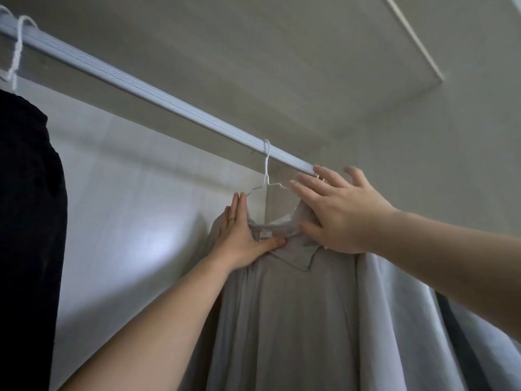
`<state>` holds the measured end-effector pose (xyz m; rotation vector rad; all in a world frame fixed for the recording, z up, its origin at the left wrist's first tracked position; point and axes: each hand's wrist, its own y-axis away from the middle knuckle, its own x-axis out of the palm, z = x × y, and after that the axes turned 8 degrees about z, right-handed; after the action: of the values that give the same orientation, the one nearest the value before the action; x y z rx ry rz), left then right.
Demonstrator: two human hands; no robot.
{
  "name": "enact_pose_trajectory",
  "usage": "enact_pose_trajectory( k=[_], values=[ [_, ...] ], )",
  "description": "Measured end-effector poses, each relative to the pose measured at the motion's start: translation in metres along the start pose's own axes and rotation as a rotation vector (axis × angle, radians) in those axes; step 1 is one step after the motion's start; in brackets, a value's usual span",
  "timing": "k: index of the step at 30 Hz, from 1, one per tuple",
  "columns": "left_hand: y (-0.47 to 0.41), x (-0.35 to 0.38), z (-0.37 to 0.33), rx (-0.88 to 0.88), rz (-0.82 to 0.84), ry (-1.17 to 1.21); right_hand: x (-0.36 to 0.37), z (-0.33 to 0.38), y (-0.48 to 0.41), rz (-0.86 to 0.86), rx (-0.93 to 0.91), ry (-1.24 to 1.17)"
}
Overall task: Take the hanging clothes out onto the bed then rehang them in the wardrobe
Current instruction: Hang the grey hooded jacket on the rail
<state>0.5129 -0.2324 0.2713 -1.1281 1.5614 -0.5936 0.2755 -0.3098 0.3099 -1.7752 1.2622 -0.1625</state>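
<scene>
Clothes hang from a wardrobe rail, seen from below with the camera tilted upward. Nearest the viewer, two bare forearms rise from the bottom edge of the frame toward the centre. The left hand (242, 237) lies flat against the left shoulder of a pale grey collared shirt (284, 320), fingers straight and pressed together, thumb tucked along the collar; a ring shows on one finger. Its grip is open and flat, pressing rather than clasping. The right hand (339, 211) comes in from the right edge, fingers spread wide, palm resting on the right side of the collar, the fingertips reaching up near the rail. Its grip is also open, closed around nothing.

The grey shirt fills the lower centre of the frame and hangs on a thin white wire hanger (266, 176), whose hook loops over the rail just above the hands. Just beside the shirt, at lower right, hangs a lighter, whitish garment (394, 320), with a strip of dark fabric behind it.

A black garment (28, 221) fills the left edge, well apart from the shirt, hanging from another white hanger (17, 52) in the upper left corner.

Farther back, the white ribbed rail (141, 93) runs diagonally from the upper left toward the centre. Behind it are the pale back wall (127, 207) and the wardrobe's ceiling (282, 52).
</scene>
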Motion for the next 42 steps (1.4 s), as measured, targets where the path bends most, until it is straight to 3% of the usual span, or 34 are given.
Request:
enact_pose_trajectory(
  k=[5,12,20,32,42],
  values=[
    [-0.014,0.017,-0.008,0.075,0.012,-0.045,0.009,-0.016,0.002,0.129,0.009,0.110],
    [-0.032,0.058,-0.031,0.165,0.040,0.140,0.029,-0.042,0.010,0.210,0.057,0.150],
    [-0.049,0.092,-0.040,0.139,0.155,0.197,0.060,-0.067,0.014,0.247,0.083,0.102],
    [-0.046,0.097,-0.047,0.126,0.134,0.206,0.075,-0.072,0.022,0.154,0.081,0.066],
    [0.041,0.096,-0.088,0.145,-0.160,0.044,0.059,-0.066,0.109,0.111,0.182,-0.157]
  ],
)
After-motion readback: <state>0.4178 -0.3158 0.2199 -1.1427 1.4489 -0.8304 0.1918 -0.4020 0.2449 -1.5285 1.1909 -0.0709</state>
